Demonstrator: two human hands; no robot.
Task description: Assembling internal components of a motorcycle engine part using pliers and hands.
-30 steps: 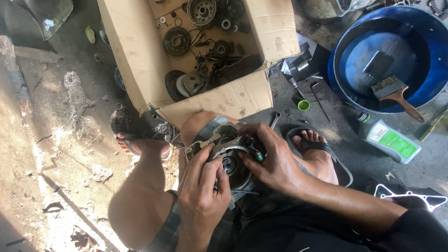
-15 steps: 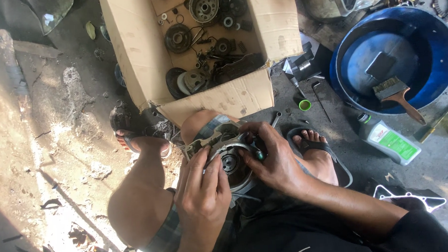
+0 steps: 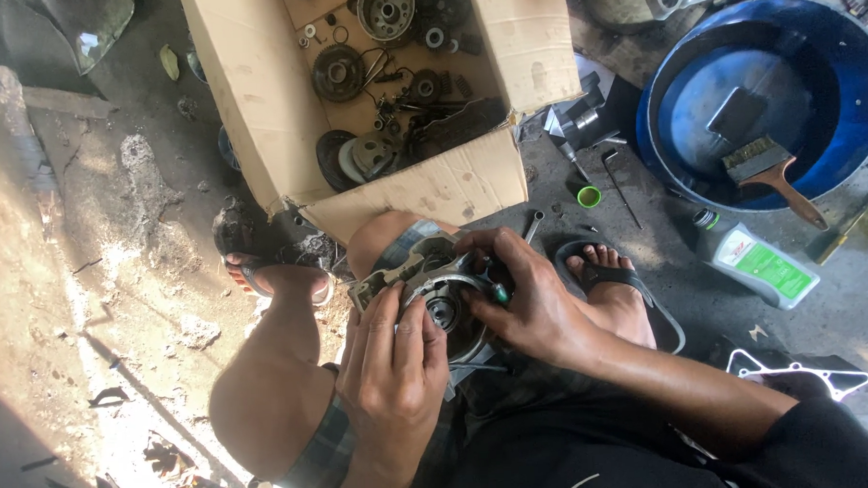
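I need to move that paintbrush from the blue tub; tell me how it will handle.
The paintbrush is probably light, with a stiff wooden handle and flexible bristles. It lies flat in the blue tub, so it is unlikely to roll. Its bristles look dirty, perhaps greasy, so it may be slippery.

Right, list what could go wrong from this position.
1. The metal engine cover is propped on the knee, steadied by the left hand; it could slip to the gritty ground.
2. The right hand works a small green-handled tool close to the left fingers; a slip might jab them.
3. Feet in open sandals sit beside a loose wrench.
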